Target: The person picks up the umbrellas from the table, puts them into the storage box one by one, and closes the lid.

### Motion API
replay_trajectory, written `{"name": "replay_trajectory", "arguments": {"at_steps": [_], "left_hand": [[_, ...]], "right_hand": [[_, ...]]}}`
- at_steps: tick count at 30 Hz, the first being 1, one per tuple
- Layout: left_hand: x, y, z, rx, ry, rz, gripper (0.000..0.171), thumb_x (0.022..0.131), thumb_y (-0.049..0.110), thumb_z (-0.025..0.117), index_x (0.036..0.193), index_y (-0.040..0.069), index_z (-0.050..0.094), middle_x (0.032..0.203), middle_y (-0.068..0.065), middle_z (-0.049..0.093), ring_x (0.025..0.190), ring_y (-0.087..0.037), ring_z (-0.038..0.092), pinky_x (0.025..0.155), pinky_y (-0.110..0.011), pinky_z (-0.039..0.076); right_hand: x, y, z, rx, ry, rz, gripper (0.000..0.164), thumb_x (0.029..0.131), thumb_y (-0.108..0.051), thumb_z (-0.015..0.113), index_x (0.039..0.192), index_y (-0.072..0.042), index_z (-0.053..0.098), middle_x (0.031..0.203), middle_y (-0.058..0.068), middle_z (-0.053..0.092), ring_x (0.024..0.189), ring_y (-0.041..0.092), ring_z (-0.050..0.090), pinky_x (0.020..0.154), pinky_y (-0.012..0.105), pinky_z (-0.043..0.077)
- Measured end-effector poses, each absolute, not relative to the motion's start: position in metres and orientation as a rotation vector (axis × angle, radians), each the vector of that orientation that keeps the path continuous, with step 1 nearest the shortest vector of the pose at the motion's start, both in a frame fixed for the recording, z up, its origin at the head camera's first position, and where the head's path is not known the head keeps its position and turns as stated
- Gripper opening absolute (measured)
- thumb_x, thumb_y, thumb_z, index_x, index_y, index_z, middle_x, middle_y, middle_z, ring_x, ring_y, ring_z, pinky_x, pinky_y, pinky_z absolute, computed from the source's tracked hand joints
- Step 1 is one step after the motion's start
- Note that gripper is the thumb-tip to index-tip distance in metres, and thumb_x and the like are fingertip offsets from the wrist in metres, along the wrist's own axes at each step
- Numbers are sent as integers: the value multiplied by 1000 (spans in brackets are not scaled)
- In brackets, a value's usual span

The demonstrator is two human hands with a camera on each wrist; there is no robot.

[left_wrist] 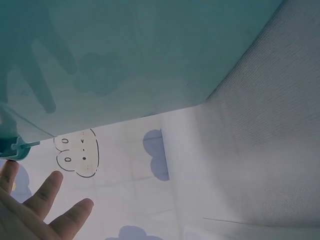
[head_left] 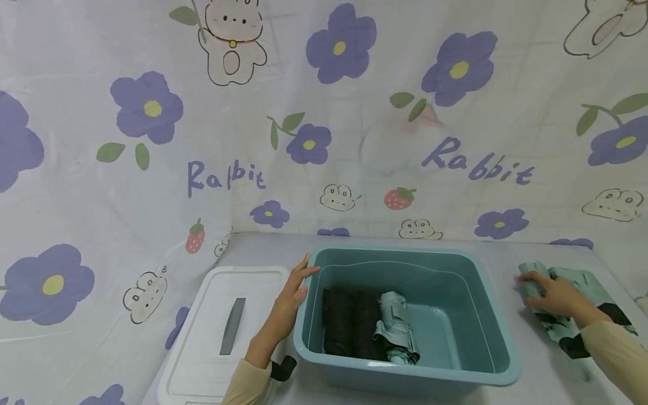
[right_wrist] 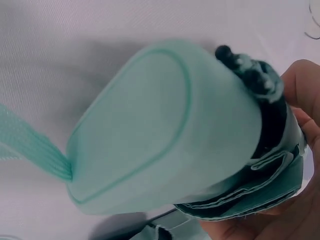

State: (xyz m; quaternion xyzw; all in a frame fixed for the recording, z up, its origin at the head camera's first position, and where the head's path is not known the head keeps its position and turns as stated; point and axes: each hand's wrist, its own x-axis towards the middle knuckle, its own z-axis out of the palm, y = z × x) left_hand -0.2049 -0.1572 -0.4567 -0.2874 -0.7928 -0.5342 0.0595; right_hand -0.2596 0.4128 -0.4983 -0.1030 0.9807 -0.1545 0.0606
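A blue-green plastic bin [head_left: 458,332] stands in front of me. My left hand [head_left: 292,292] rests at its upper left rim, fingers extended; the left wrist view shows spread fingertips [left_wrist: 82,210] by the bin's outer wall [left_wrist: 150,60]. Over to the right, my right hand [head_left: 557,295] grips a folded mint umbrella [right_wrist: 165,130]. Its smooth handle and mesh wrist strap [right_wrist: 30,142] face the right wrist camera, and fingers curl round its fabric. Inside the bin, two black rolled bundles [head_left: 349,323] lie on the left beside a mint rolled fabric bundle [head_left: 397,326].
A white lid [head_left: 199,332] with a grey handle [head_left: 233,326] lies left of the bin. More mint fabric [head_left: 582,278] lies on the grey tabletop [head_left: 536,374], just right of my right hand. A printed curtain [head_left: 354,101] hangs behind and at the left.
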Motion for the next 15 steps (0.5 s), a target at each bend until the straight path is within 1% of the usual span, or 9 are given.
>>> {"name": "replay_trajectory", "arguments": {"at_steps": [3,5,8,12,15], "left_hand": [[-206,-157,-457,-870,-2396,-1615,42,99,12,31,139,3,37,154,-17,11,140,-38,11,100,-71,14],[-206,-157,-457,-865,-2395,-1614,42,99,13,31,139,3,37,154,-17,11,141,-38,11,100,-71,14],[-207,-156,-458,-856,-2401,-1610,42,98,13,30,139,4,37,154,-16,11,141,-37,11,100,-71,14],[-207,-156,-459,-849,-2408,-1607,42,98,13,30,139,5,37,154,-16,11,141,-37,11,100,-71,15],[-207,-156,-459,-847,-2410,-1602,42,98,12,30,139,5,38,154,-17,11,141,-38,11,99,-71,15]], "right_hand": [[-258,407,-492,-350,2989,-486,50,80,-22,68,118,-1,44,98,41,53,68,33,51,62,50,44],[-257,403,-488,-364,2996,-514,49,80,-20,68,118,-1,43,101,41,52,69,33,52,63,49,44],[-255,398,-480,-359,2994,-566,49,82,-19,66,119,0,42,108,43,48,77,39,54,66,53,44],[-254,393,-474,-347,2986,-622,49,84,-19,65,122,-1,41,113,43,46,86,47,54,71,59,43],[-255,391,-472,-345,2987,-645,50,84,-21,65,124,-1,41,118,44,44,91,51,53,72,60,43]]}}
